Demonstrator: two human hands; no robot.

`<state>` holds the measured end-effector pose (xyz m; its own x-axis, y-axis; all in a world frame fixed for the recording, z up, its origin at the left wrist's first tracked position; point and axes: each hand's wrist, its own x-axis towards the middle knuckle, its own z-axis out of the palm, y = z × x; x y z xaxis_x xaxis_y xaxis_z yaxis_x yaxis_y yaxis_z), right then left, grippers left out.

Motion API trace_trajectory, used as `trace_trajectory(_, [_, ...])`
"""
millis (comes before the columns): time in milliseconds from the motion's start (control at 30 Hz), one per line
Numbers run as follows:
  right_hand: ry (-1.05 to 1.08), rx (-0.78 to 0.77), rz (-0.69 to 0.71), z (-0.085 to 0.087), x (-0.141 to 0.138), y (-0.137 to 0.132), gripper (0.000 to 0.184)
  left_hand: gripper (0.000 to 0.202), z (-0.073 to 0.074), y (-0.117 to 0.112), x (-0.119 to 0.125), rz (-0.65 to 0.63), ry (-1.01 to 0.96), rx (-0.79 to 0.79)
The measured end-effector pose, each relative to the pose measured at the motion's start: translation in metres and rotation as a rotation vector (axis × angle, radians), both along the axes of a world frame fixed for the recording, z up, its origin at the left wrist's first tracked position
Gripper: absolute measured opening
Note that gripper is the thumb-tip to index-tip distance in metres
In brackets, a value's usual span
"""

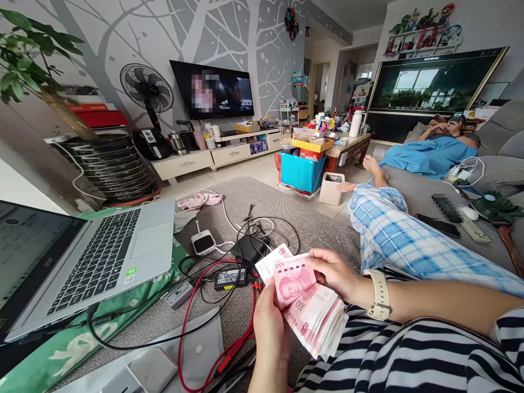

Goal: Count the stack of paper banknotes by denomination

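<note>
A thick stack of pink 100 banknotes (311, 316) is fanned out in front of my body, its loose ends spreading to the lower right. My left hand (270, 325) is closed round the stack's left side. Between the thumb and fingers of my right hand (338, 275) is the upper edge of one banknote (292, 278), bent up from the stack with its portrait side showing. Behind it, the pale end of another note sticks out at the upper left. A cream watch band circles my right wrist.
Tangled black, white and red cables (241, 245) and a power adapter (230, 277) lie on the grey sofa, left of my hands. An open laptop (118, 256) rests on a green cloth. Another person (442, 136) reclines at the far right. A bin (331, 190) stands on the floor.
</note>
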<state>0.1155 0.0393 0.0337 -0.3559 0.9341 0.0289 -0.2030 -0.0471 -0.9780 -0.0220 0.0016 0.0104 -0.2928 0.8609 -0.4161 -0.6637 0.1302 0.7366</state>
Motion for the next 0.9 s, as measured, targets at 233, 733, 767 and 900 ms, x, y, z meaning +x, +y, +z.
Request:
trace_trajectory(233, [-0.021,0.015,-0.002,0.0025,-0.0005,-0.0005,0.029,0.024,0.0013,-0.0001,0.0003,-0.019,0.005,0.021])
trace_trajectory(733, [-0.039,0.025,0.057,0.0050,0.0006,-0.0010,0.035,0.026,-0.0025,0.0012,0.0010,-0.062,-0.165,0.043])
trace_trajectory(767, [-0.035,0.018,0.068,0.0053,0.0008,-0.0011,0.035,0.026,-0.0019,0.0011,0.0015,-0.071,-0.185,0.055])
trace_trajectory(900, [-0.060,0.016,0.057,0.0052,0.0012,-0.0005,0.031,0.025,0.0030,-0.0008,0.0032,-0.087,-0.178,0.060])
